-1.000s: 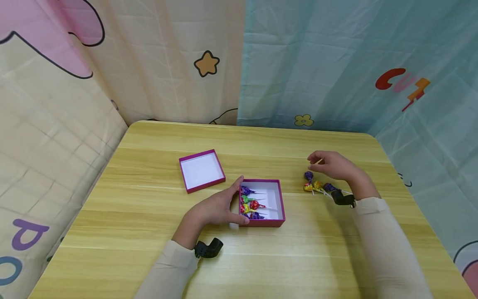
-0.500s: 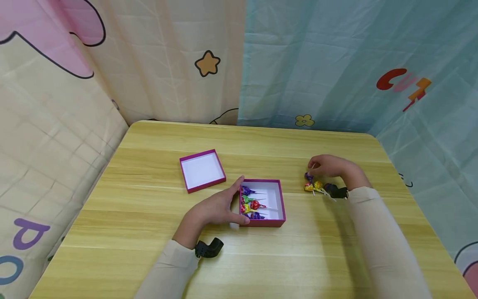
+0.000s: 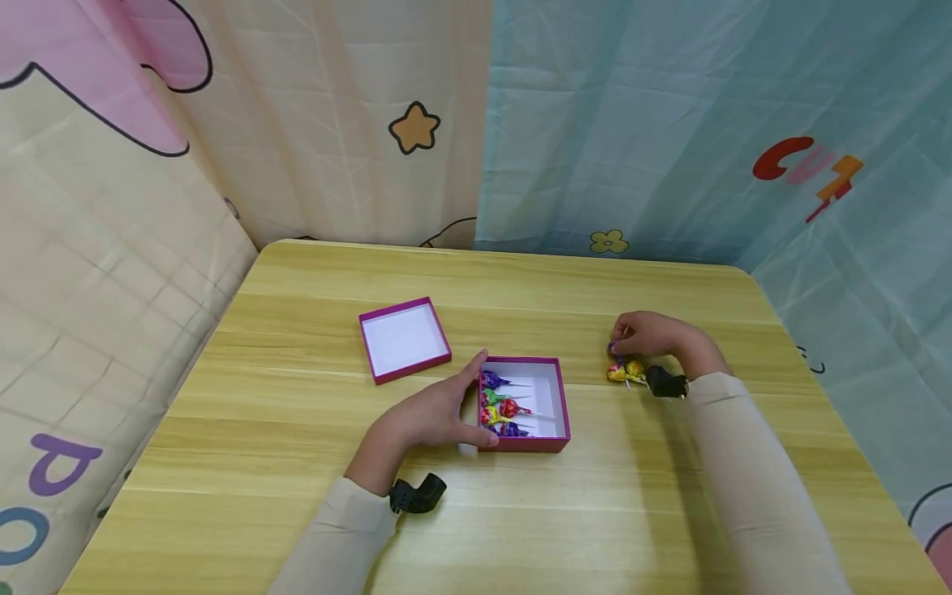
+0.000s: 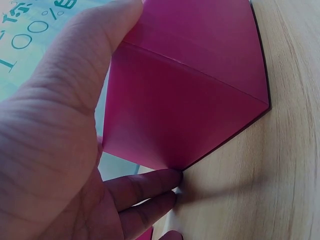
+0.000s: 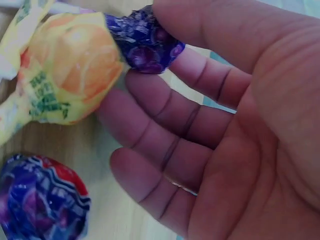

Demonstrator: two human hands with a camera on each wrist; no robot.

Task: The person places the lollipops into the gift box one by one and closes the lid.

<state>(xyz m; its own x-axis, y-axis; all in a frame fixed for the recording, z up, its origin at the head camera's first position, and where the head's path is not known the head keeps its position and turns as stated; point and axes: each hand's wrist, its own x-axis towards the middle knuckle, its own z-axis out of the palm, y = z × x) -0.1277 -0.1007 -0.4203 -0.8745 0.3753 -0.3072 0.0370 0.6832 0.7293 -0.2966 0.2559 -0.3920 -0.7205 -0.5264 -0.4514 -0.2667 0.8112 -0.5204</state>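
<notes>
One wooden table [image 3: 223, 413], bearing everything. One magenta box [image 3: 524, 445], standing open mid-table. One lid [image 3: 405, 339], lying upturned just beyond, leftward. Left hand [image 3: 439, 409]: spreading wide, holding box's left end between thumb and fingers. Right hand [image 3: 650, 333]: pinching purple lollipop [image 5: 145, 45] at table's right, beside loose yellow lollipops [image 5: 75, 65]. Boxed lollipops [image 3: 511, 408]: heads lying toward left wall. Box-filling apparently progressing; next move seemingly calling for lifting purple lollipop clear, carrying it boxward, laying it stick-right.

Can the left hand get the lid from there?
Probably yes. The lid lies close to the left hand, and nothing seems to stand between them. That hand holds the box, though, so it would likely need to let go first.
</notes>
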